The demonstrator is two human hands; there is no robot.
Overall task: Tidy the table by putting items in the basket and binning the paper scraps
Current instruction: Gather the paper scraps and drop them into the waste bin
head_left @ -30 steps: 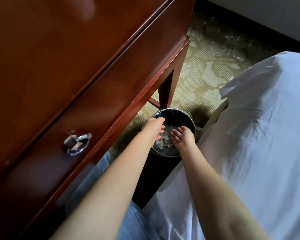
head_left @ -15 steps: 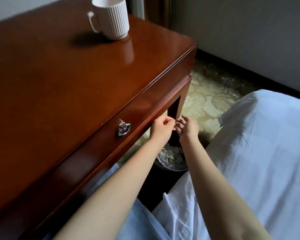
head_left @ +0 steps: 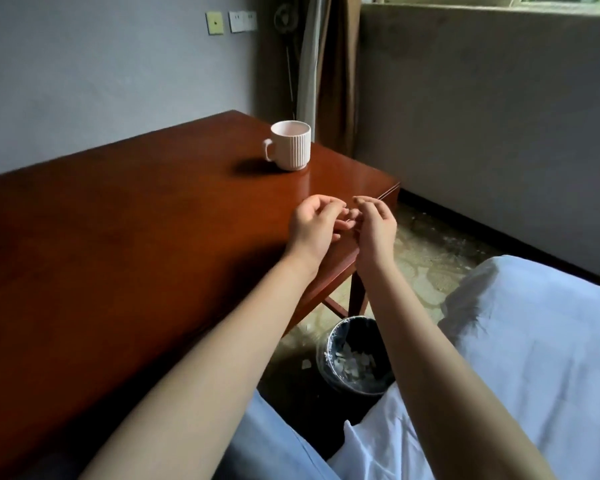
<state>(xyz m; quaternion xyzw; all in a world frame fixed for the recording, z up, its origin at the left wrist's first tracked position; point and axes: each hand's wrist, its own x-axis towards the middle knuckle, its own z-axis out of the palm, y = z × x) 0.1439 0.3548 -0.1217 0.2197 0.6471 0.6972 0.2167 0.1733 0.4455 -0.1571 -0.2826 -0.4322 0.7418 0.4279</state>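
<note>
1. Left hand (head_left: 312, 230): raised over the near right corner of the table, fingers loosely curled, gripping nothing that shows.
2. Right hand (head_left: 374, 230): just beside the left, fingers likewise loosely curled, its fingertips close to or touching those of the left. Whether a tiny scrap clings between them cannot be told.
3. Dark red-brown polished wooden table (head_left: 118, 237): bears one item in view.
4. White ribbed ceramic mug (head_left: 291, 145): upright near the far right end, handle turned left, well apart from both hands. Judged the next item to tidy.
5. Round dark bin with plastic liner (head_left: 329, 348): on the floor under the table's right end, below the right forearm.
6. White paper scraps (head_left: 355, 363): heaped inside the bin, so the binning looks largely done.
7. Stray white scrap (head_left: 305, 363): on the floor just left of the bin, outside it.
8. Basket: not in view.
9. Handling advice: check the palms are free of scraps before reaching. Take the mug by its handle or wrap the ribbed wall, keep it level in case it holds liquid, and find the basket first. Pick up the floor scrap afterwards.
</note>
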